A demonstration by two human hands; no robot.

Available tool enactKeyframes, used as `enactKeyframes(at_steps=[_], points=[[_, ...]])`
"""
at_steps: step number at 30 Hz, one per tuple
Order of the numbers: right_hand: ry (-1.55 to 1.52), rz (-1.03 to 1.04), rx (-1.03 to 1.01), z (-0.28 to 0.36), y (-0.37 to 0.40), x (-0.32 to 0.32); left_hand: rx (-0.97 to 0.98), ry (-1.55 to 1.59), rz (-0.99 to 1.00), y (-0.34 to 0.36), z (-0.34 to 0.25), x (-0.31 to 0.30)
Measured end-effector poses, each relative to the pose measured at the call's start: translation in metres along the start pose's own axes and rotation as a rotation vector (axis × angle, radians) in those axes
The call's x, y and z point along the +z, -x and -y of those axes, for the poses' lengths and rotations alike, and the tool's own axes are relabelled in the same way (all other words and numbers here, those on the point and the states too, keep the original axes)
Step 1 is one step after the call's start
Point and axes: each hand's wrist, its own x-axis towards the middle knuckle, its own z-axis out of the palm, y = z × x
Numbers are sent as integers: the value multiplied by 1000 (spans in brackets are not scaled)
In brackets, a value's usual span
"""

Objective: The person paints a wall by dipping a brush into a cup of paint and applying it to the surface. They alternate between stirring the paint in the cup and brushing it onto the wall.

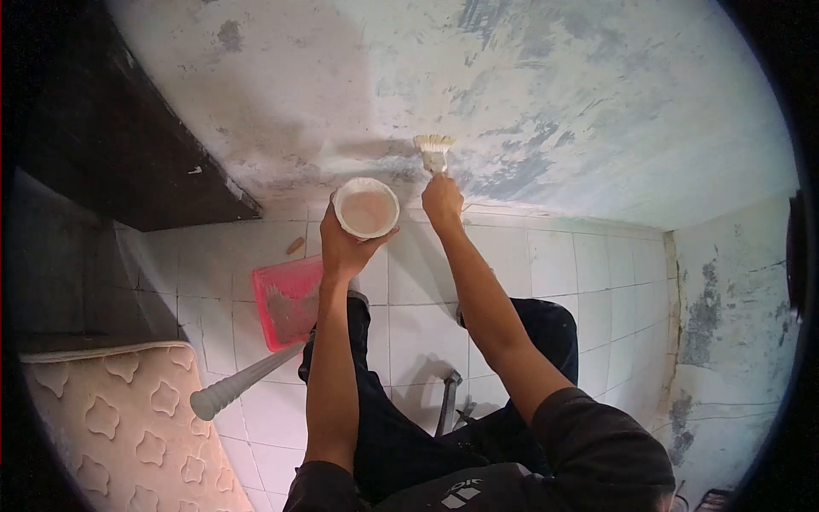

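My left hand [344, 252] is wrapped round a white tub [366, 183] with pale, pinkish-white paint [367, 211] inside. To its right, my right hand [443, 200] grips the handle of a paintbrush [435, 154]. The brush's pale bristles point away from me and overlap the wall [512, 94], which is patchy white and grey. Both forearms reach forward over my knees, and the tub is held above the floor near the foot of the wall.
A pink dustpan [266, 311] with grey debris and a pale ribbed handle lies on the white tiled floor [426, 333]. A beige patterned mat [128, 427] is at lower left, a dark panel [128, 119] at upper left. A hammer-like tool [449, 401] stands between my legs.
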Motion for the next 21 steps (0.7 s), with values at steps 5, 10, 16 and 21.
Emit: enactKeyframes(at_steps=[5, 10, 16, 21], points=[[87, 228, 45, -16, -13, 25, -52, 63, -15, -2, 11, -1], [109, 255, 59, -26, -11, 35, -20, 74, -36, -4, 7, -3], [137, 311, 35, -32, -10, 31, -7, 35, -23, -3, 10, -4], [143, 286, 26, -25, -16, 3, -42, 65, -30, -2, 18, -2]])
